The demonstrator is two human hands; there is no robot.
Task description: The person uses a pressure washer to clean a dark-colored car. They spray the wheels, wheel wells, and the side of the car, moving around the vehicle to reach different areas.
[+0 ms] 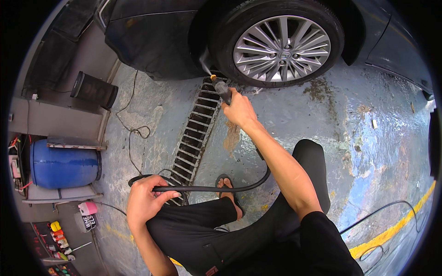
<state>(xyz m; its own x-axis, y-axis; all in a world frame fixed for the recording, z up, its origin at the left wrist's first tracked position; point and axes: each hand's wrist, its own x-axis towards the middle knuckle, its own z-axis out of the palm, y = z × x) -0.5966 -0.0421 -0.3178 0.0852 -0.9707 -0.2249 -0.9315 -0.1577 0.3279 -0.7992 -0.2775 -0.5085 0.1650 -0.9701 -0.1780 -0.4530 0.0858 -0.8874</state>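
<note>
My right hand (240, 107) grips a black pressure-washer spray gun (222, 91) with a yellow nozzle tip (213, 77). A thin white spray (206, 64) leaves the tip toward the gap between the tyre (221, 55) and the dark car body (155, 45). The silver multi-spoke alloy wheel (283, 51) faces me. Lower left, my left hand (146, 196) is closed around a black hose (214, 189). From there the hose bends up to the right and passes behind my right forearm.
A metal drain grate (193, 138) runs along the wet, worn floor from the tyre toward my foot (228, 186). At left are a blue plastic barrel (65, 164), a black speaker-like box (94, 90), a labelled bucket (85, 222) and several bottles (61, 238). A thin cable (126, 110) lies on the floor.
</note>
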